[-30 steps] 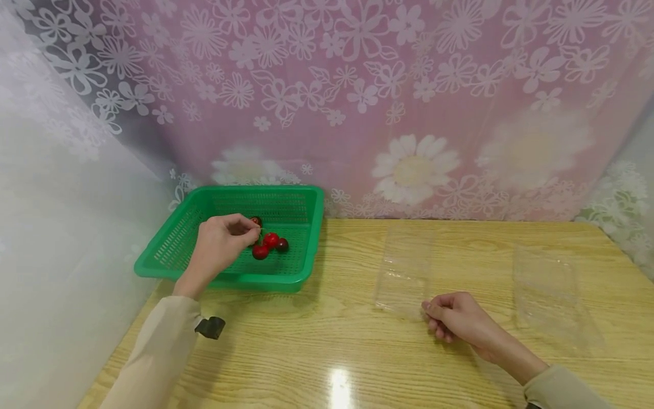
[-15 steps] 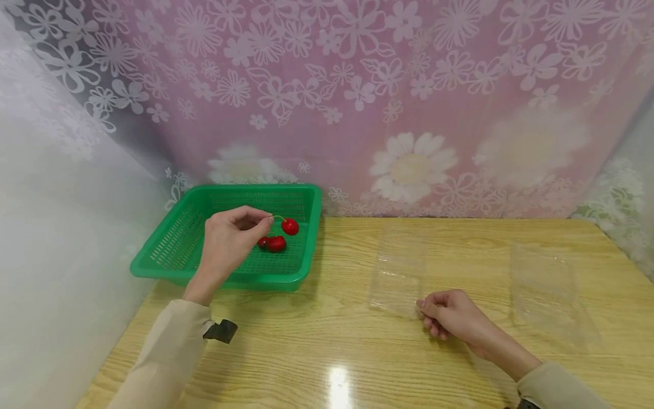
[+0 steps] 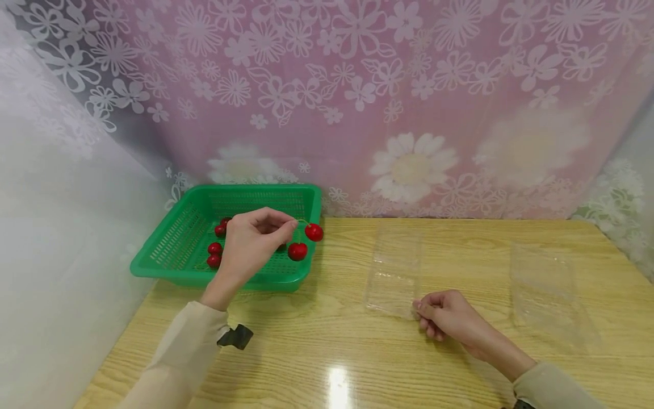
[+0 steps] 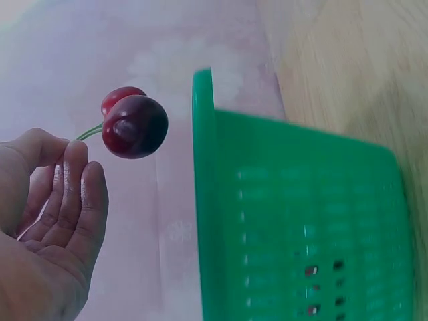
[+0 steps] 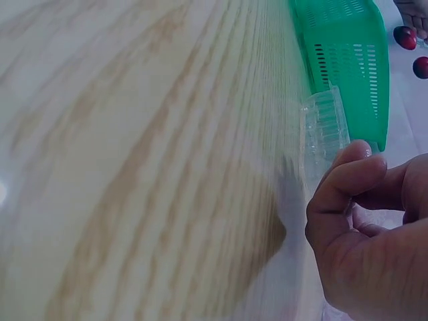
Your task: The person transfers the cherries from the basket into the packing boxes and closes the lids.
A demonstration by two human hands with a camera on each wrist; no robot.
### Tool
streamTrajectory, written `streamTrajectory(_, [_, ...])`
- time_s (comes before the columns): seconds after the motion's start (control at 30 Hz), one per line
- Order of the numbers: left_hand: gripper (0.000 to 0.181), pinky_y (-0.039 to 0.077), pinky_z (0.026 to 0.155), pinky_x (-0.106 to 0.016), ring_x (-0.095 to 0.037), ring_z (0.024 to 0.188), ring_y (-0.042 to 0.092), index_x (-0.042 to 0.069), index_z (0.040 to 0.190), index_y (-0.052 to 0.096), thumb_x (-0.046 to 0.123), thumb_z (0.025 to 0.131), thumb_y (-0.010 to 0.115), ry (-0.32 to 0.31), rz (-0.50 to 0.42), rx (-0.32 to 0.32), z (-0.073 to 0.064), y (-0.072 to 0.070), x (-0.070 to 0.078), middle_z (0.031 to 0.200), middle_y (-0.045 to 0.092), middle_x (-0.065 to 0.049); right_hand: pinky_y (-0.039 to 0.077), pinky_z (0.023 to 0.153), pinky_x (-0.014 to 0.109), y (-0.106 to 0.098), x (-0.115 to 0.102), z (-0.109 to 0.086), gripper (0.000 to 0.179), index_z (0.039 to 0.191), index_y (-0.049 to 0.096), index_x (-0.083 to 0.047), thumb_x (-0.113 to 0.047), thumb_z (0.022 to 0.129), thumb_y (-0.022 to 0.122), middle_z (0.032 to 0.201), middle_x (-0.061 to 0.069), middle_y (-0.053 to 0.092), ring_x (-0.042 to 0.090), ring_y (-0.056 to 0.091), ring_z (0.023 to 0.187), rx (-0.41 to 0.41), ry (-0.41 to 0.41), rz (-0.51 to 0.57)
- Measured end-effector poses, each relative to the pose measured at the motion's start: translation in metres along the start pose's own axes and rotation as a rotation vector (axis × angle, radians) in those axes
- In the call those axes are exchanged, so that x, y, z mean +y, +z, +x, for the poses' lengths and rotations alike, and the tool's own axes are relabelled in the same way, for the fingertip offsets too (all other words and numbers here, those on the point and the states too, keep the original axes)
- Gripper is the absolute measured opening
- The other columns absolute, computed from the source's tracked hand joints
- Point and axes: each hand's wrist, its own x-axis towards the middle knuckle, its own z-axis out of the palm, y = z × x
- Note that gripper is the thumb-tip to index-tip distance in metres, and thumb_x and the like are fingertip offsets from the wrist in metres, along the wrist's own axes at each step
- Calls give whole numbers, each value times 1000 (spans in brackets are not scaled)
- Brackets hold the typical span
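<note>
My left hand (image 3: 255, 244) pinches the green stems of two red cherries (image 3: 297, 251) between thumb and forefinger, over the right side of a green basket (image 3: 276, 279). In the left wrist view the pair of cherries (image 4: 136, 127) hangs from the fingertips, apart from the basket's rim. Several more cherries (image 3: 214, 260) lie in the basket, some hidden behind the hand. My right hand (image 3: 455, 318) pinches the near right corner of a clear plastic box (image 3: 392, 281) that lies on the table. The right wrist view shows this box (image 5: 324, 124) just past the curled fingers.
A second clear plastic box (image 3: 544, 284) lies to the right on the wooden table (image 3: 306, 346). Behind the table hangs a pink flowered curtain (image 3: 327, 142). A pale curtain (image 3: 66, 238) borders the left side.
My left hand has lifted the cherries by their stems from the basket and moved right towards its rim. The right hand and the box it holds have shifted slightly left.
</note>
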Motion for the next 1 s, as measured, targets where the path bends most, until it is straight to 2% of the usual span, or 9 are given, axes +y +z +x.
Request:
streamTrajectory(0.23, [5,57,68,-31,-15,74,71,21,93,80,26,92,78,-15,-17,-47,-3,21,6,84,78,1,49,54,23,3,-1,0,29,92,62,-1,-23,108,53,75,1,62,9,56,62,0,-5,2])
streamTrajectory(0.43, [4,58,65,-32,-23,78,74,18,93,79,22,93,76,-27,-66,-111,-6,39,10,86,78,0,48,54,23,5,-2,0,29,92,61,-1,-22,108,53,75,2,63,9,55,62,-8,-9,11])
streamTrajectory(0.67, [4,58,65,-29,-10,74,73,16,94,79,19,92,77,-21,-62,-165,-8,60,16,86,78,1,48,54,23,5,-3,1,28,93,62,0,-22,108,53,74,1,62,8,55,61,-4,-6,10])
streamTrajectory(1.0, [6,57,67,-25,-6,73,71,15,94,79,19,92,75,-41,-51,-254,-13,92,19,87,78,1,48,53,22,8,-4,3,28,90,62,-1,-21,107,54,72,1,63,8,55,60,10,1,15])
